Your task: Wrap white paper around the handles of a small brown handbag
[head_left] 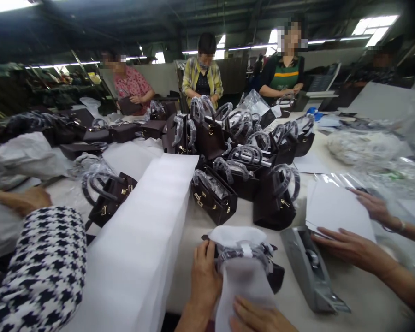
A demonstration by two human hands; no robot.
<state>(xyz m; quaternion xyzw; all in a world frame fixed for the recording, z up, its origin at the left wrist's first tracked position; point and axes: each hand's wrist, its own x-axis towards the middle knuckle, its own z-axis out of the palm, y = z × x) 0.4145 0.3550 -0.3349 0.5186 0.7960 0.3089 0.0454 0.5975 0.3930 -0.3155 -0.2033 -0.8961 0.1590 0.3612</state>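
Note:
In front of me a dark brown handbag stands with its handles wrapped in clear plastic film. A white foam sheet passes through the handles and hangs down over the near side, with its far part bulging above the bag's top. My left hand grips the bag's upper left edge, thumb and fingers closed on it. Lower down, my right hand lies on the foam sheet with its fingers stretched out, partly cut off by the frame's bottom edge.
Stacked white foam sheets lie left of the bag; a grey tape dispenser stands right. More brown handbags crowd the table's middle. A co-worker's hands hold white sheets; a checked sleeve reaches in at left. Several people work behind.

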